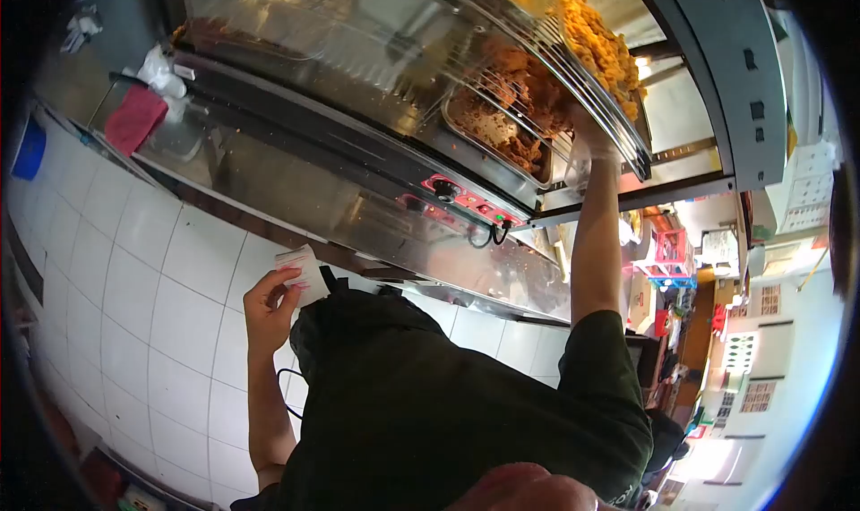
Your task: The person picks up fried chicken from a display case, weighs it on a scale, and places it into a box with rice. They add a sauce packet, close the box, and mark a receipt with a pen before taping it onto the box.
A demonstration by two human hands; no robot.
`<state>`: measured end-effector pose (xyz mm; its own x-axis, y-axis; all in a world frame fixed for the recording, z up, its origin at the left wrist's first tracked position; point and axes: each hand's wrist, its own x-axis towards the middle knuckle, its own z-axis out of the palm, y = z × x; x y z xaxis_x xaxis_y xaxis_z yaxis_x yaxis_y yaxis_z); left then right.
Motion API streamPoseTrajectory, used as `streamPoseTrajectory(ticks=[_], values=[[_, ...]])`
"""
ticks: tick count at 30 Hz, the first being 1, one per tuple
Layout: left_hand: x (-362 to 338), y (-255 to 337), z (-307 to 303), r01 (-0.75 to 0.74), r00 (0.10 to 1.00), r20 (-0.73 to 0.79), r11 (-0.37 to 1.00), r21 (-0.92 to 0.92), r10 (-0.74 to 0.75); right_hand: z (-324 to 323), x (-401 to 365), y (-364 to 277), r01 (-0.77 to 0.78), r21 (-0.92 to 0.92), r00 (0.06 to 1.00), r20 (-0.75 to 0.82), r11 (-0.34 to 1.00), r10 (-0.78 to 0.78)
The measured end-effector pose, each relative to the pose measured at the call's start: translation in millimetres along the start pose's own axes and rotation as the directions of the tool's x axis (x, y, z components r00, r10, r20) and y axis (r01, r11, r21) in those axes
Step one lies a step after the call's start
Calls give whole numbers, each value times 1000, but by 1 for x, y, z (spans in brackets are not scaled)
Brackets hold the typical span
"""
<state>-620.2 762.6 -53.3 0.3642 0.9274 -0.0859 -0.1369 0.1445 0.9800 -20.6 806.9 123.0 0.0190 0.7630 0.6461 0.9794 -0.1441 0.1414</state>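
My left hand [271,303] pinches a small white paper bag [305,274] with red print, low in front of the warming cabinet. My right hand [591,142], in a clear plastic glove, reaches into the open end of the cabinet, below the upper wire rack [546,45]. Its fingers are hidden behind the rack and the food, so I cannot see whether they grip anything. Nearest to it are dark brown fried pieces [520,77] in a metal tray [470,126]. Golden fried pieces [596,41] lie on the rack above.
A control panel [470,204] with a black knob runs along the cabinet's lower edge. A pink cloth [135,119] and a crumpled plastic bag [161,72] lie on the steel counter [260,166]. The cabinet's dark frame [708,72] stands close to my right arm.
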Motion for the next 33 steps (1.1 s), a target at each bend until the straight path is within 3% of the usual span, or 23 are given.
streamPoseTrajectory(ticks=[6,7,9,10,12,13,15,17,20,21,23,24,26,27,29,30,31,33], values=[[17,16,8,-76,995,64,997,34,73,17,-12,18,-162,-266,983,44,950,180],[18,15,8,-62,996,64,998,29,60,2,-12,-1,88,-399,994,-19,913,-104],[16,13,8,-46,997,65,999,26,44,-5,-13,-17,16,-47,989,-147,999,-23],[15,12,9,-37,998,56,999,35,35,-16,-12,-41,15,-46,989,-149,999,-22],[13,10,10,-33,998,49,998,44,31,-40,-7,-97,-5,440,980,-175,898,92],[12,8,10,-42,998,45,998,40,40,-35,-12,-101,-104,474,975,-124,874,183],[13,4,9,-55,998,28,998,37,54,-29,-18,-120,-180,718,965,-1,672,260],[13,1,5,-38,998,51,999,13,38,-27,-12,-141,-245,740,958,86,626,273],[16,8,6,-28,997,70,998,54,25,-31,12,-179,-352,915,894,265,198,362],[17,9,6,-23,997,75,998,62,19,-30,23,-179,-378,834,919,285,402,273],[19,10,7,-62,996,70,997,48,59,-16,40,-173,-484,379,865,346,789,364],[18,11,7,-60,996,72,997,52,56,4,48,-162,-488,381,863,347,786,368],[16,12,5,-58,998,42,997,50,56,46,54,-138,-334,-36,907,259,942,331],[14,12,4,-58,998,38,997,51,56,44,59,-144,-331,-33,908,260,943,328],[10,10,0,-16,1000,5,997,73,15,39,70,-153,-4,-142,946,320,990,50],[7,8,-2,-13,1000,2,997,71,13,44,69,-152,74,-216,934,357,973,8],[5,5,-5,20,1000,-18,998,58,-19,60,71,-146,73,-216,933,359,974,9],[4,2,-7,54,998,-25,997,52,-53,90,75,-139,10,-23,989,151,1000,-7]])
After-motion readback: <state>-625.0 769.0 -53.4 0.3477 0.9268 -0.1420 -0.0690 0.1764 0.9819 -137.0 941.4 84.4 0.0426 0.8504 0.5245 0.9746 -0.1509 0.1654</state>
